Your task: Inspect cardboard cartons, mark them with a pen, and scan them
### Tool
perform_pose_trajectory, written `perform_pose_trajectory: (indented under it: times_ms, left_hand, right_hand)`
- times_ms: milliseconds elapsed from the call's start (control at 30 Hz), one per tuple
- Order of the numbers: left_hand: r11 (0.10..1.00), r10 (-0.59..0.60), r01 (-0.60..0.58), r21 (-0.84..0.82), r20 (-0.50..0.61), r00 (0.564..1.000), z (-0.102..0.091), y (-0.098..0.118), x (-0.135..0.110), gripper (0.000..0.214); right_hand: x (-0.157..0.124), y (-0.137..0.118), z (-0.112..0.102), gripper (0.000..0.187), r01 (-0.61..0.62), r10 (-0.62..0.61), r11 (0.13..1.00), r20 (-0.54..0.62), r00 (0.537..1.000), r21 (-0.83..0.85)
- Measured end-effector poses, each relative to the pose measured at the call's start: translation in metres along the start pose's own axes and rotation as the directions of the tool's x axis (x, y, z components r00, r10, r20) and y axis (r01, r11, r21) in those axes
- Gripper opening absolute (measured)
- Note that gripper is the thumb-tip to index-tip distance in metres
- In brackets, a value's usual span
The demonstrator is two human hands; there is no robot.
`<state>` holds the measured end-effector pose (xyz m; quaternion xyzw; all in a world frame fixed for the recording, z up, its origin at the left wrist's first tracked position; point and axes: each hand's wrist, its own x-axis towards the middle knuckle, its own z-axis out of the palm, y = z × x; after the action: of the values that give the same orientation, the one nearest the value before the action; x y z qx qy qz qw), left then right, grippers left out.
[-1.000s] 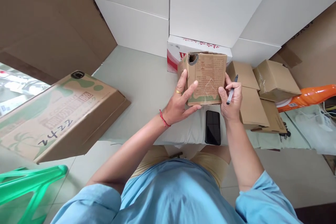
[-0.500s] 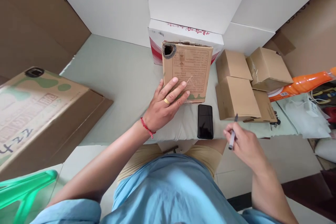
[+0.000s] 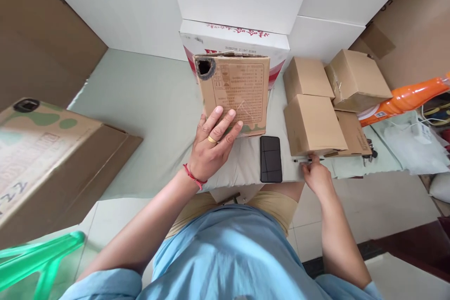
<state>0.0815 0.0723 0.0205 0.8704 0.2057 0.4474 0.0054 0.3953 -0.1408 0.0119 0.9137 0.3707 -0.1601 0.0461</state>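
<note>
My left hand (image 3: 212, 146) lies with spread fingers on the lower left of a brown cardboard box (image 3: 242, 86). The box has printed text and a dark-rimmed hole in its upper left corner. Its thumb is at the box's left side. My right hand (image 3: 317, 176) is low over the table's front edge, its fingers pinched around a pen (image 3: 298, 161) that lies nearly level against the cloth. Just behind the pen is a small plain carton (image 3: 316, 124). Between the two hands rests a black phone (image 3: 271, 159), screen up.
Behind the box stands a white and red carton (image 3: 242, 40). More small cartons (image 3: 360, 75), an orange bottle (image 3: 408, 98) and keys (image 3: 369, 152) are at the right. A large marked box (image 3: 52, 164) and a green stool (image 3: 45, 258) are at the left.
My right hand has moved forward and down to the table, and the pen has turned from upright to level. My left hand stays on the box. The whole view has shifted slightly.
</note>
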Motion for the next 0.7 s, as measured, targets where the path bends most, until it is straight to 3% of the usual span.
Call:
perform_pose_trajectory:
  times_ms: [100, 200, 300, 367, 533, 700]
  left_hand:
    - [0.999, 0.000, 0.000, 0.038, -0.021, 1.000, 0.001, 0.001, 0.000, 0.068]
    - [1.000, -0.012, 0.012, 0.027, -0.018, 1.000, 0.004, 0.002, -0.003, 0.071]
    - [1.000, -0.020, 0.020, 0.023, 0.009, 1.000, 0.011, 0.006, -0.008, 0.073]
    - [0.999, -0.017, 0.017, 0.041, 0.014, 1.000, 0.016, 0.009, -0.009, 0.073]
    - [0.998, 0.002, -0.002, 0.057, -0.001, 1.000, 0.020, 0.016, -0.008, 0.071]
    - [1.000, -0.027, 0.027, 0.013, -0.010, 1.000, 0.019, 0.015, -0.009, 0.070]
  right_hand:
    - [0.000, -0.002, 0.007, 0.058, -0.004, 0.005, 0.999, -0.008, 1.000, 0.035]
    - [-0.021, -0.008, 0.022, 0.058, 0.006, 0.011, 0.989, -0.112, 0.994, 0.146]
    - [-0.051, -0.032, 0.043, 0.059, 0.154, -0.077, 0.951, -0.281, 0.957, 0.267]
    - [-0.066, -0.056, 0.057, 0.071, 0.246, -0.165, 0.943, -0.328, 0.930, 0.223]
    - [-0.073, -0.101, 0.067, 0.102, 0.200, -0.175, 0.977, -0.279, 0.944, 0.066]
    - [-0.055, -0.112, 0.057, 0.101, 0.121, -0.098, 0.990, -0.247, 0.964, 0.077]
